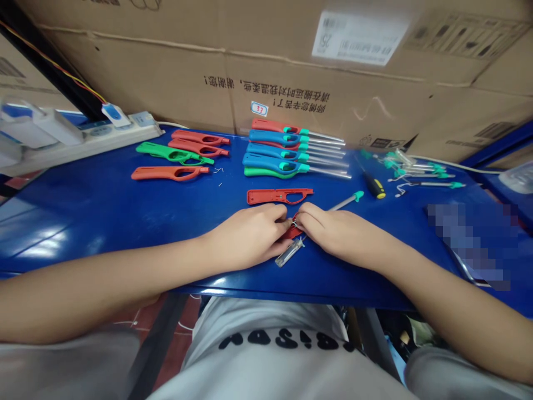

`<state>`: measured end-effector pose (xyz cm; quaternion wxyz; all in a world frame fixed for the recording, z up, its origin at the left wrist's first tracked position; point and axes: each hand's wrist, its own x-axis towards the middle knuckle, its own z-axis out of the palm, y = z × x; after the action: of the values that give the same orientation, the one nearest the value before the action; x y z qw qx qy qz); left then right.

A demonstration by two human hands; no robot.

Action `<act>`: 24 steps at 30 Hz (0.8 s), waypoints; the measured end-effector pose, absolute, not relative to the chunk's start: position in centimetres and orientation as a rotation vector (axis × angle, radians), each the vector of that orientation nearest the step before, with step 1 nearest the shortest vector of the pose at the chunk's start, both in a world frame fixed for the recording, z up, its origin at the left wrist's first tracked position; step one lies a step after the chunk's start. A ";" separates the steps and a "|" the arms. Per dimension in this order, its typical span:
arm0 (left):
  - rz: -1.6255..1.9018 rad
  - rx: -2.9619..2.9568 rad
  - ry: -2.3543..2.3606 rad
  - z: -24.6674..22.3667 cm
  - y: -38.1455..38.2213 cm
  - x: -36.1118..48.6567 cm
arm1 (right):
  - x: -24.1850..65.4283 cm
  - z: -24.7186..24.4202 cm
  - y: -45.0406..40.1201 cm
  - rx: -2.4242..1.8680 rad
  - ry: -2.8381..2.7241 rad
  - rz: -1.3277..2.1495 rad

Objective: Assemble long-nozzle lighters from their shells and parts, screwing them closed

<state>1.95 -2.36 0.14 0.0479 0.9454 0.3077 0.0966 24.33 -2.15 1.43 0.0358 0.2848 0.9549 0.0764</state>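
Head view: red shell (293, 231) is pinched by left hand (257, 234) near desk (187, 206) front edge, probably for steadiness. Right hand (328, 229) fingers are bunched, grip unclear.

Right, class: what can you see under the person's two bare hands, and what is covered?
Between the left hand and right hand, part of a red plastic lighter shell shows. The hands cover the rest; its full outline cannot be seen.

The blue table (200, 216) bears a red lighter half-shell (260, 197) just beyond the left hand (254, 236), utility lighters (270, 161) farther beyond, lighter handles (156, 173) leftward of it, and a screwdriver (373, 185) beyond the right hand (333, 230).
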 end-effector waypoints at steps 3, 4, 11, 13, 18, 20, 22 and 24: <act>0.300 2.906 0.923 0.1 -2.3 1.9 | 24.3 1.7 -2.0 0.877 2.924 0.218; 0.296 2.914 0.918 0.1 -2.3 1.9 | 24.4 1.6 -1.9 0.890 2.933 0.203; 0.238 2.937 0.906 0.4 -2.2 1.9 | 25.3 1.1 -0.8 0.914 3.146 -0.057; 0.233 2.932 0.903 0.4 -2.1 1.9 | 25.5 1.2 -0.5 0.922 3.188 -0.123; 0.257 2.922 0.897 0.4 -2.1 1.9 | 25.5 1.1 0.2 0.871 3.259 -0.282; 0.269 2.906 0.907 0.5 -2.2 1.9 | 25.5 1.1 0.2 0.871 3.260 -0.289; 0.283 2.877 0.915 0.6 -2.2 1.8 | 25.6 1.3 0.2 0.894 3.257 -0.342; 0.294 2.842 0.926 0.6 -2.1 1.7 | 25.9 1.5 0.1 0.934 3.254 -0.454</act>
<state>1.67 -2.08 0.65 0.0689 0.9440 0.3076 0.0976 25.87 0.14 1.52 -0.1366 0.2708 0.9437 -0.1317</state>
